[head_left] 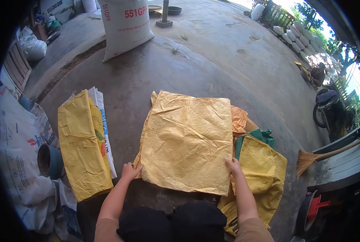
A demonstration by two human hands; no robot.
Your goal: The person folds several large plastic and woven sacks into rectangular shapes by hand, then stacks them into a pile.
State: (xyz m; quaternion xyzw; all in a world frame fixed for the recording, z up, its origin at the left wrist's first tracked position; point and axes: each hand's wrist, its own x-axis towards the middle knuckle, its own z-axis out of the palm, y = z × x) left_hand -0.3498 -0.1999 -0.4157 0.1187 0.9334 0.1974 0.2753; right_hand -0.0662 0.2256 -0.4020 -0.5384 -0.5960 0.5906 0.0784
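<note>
A tan woven sack (188,141), folded into a rough square, lies in front of my knees. My left hand (130,171) is closed on its lower left edge, where more folded layers show underneath. At the lower right edge, my right hand (233,166) pinches the sack with the thumb on top. To the left lies a stack of folded yellow sacks (83,145) with a white and blue one (101,117) beneath. Partly under the tan sack, on the right, is a loose pile with a yellow sack (262,169), a green one (264,137) and an orange one (239,118).
A full white sack (127,28) stands upright on the concrete floor (212,60) ahead. White plastic sacks (18,153) and a blue-grey pot (49,161) line the left side. At right are a broom (309,159), a red-handled dustpan (317,205) and a motorbike (329,109).
</note>
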